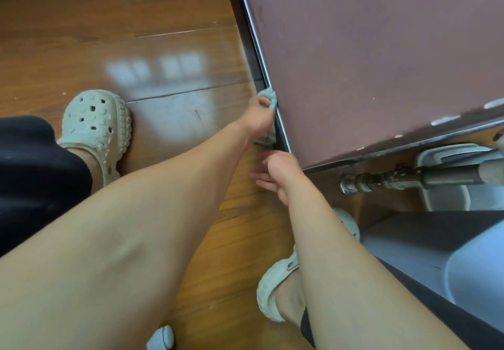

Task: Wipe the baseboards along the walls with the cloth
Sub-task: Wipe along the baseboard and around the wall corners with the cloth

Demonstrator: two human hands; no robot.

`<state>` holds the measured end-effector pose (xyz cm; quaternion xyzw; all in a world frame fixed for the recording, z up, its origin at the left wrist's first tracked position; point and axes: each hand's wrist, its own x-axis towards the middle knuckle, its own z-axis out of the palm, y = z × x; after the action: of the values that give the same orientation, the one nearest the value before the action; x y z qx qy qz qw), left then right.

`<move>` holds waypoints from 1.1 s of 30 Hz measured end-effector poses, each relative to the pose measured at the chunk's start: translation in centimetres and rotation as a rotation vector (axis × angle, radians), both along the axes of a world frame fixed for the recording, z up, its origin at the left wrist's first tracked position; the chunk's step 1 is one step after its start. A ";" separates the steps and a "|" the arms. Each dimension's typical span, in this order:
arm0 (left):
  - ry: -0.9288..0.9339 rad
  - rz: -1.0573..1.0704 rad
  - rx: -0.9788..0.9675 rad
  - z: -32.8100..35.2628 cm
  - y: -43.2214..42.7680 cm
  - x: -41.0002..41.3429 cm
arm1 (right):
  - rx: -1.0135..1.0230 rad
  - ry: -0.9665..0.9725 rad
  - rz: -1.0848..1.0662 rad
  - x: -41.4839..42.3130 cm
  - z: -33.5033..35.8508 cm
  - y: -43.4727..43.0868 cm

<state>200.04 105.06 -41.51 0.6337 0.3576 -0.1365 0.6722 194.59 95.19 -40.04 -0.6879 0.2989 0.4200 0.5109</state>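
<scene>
Wooden floor point(81, 22) is meeting a dark baseboard point(249, 49). Left hand point(259, 116) is gripping a teal cloth point(268, 97) against that baseboard; right hand point(278, 175) is hanging released, fingers loose, near the floor.

The floor point(81, 22) is glossy brown wood laid in long planks, with a pale window reflection across its middle. Two pale, perforated clogs stand on it, each with a foot in it: the left clog point(98, 126) near the reflection and the right clog point(275, 287) closer in. A dark baseboard point(253, 60) meets the floor along its right edge. A grey plastic tub point(441, 197) sits on the floor past the wall's corner.
</scene>
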 end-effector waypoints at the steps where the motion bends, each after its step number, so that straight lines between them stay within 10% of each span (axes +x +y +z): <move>1: 0.022 -0.056 0.005 -0.5 -0.5 -1.0 | 0.005 -0.006 0.009 -0.4 -0.1 -0.4; 33: 0.011 -0.146 0.124 1.4 -4.8 -6.5 | -0.012 -0.037 0.025 -4.7 1.0 -4.5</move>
<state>193.55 100.28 -40.11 0.6978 0.3217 -0.1662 0.6180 189.93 90.74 -39.00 -0.7024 0.2832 0.4117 0.5068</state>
